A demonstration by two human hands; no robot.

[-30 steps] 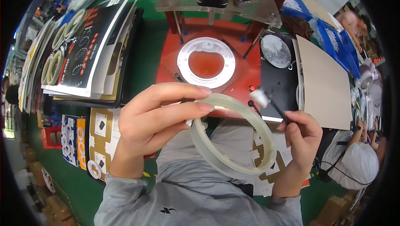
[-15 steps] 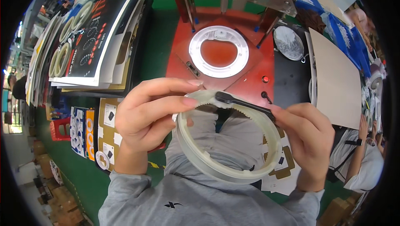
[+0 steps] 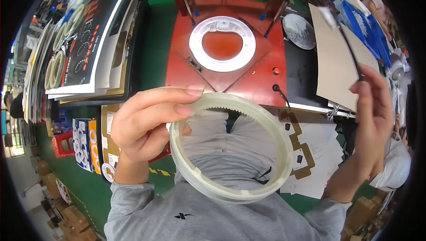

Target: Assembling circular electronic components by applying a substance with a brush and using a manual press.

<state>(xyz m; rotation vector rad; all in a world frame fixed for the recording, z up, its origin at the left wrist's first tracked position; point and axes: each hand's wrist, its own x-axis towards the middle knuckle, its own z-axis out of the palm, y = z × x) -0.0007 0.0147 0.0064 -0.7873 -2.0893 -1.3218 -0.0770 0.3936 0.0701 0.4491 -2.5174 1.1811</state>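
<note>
A translucent, off-white plastic ring (image 3: 285, 152), finely toothed along its far inner edge, is tilted in front of my torso. My left hand (image 3: 142, 123) pinches its left side between thumb and fingers. Away to the right, my right hand (image 3: 372, 116) is raised with a slim black brush (image 3: 349, 47) between thumb and fingers. Its pale tip points up and away, smeared by motion. The brush is apart from the ring. Beyond the ring, a white ring-shaped part (image 3: 248, 54) lies on the red base (image 3: 182, 70) of a press.
Stacked sheets and boards (image 3: 91, 56) with pale rings on top stand at left. A red button (image 3: 276, 71) sits on the press base. At right are a round clear-wrapped item (image 3: 299, 31), a cardboard sheet (image 3: 330, 59) and blue bins (image 3: 357, 27). Another person's sleeve (image 3: 392, 170) shows far right.
My right hand has lifted the brush off the ring and swung it up and to the right. My left hand still holds the ring, which now sits slightly further left in view.
</note>
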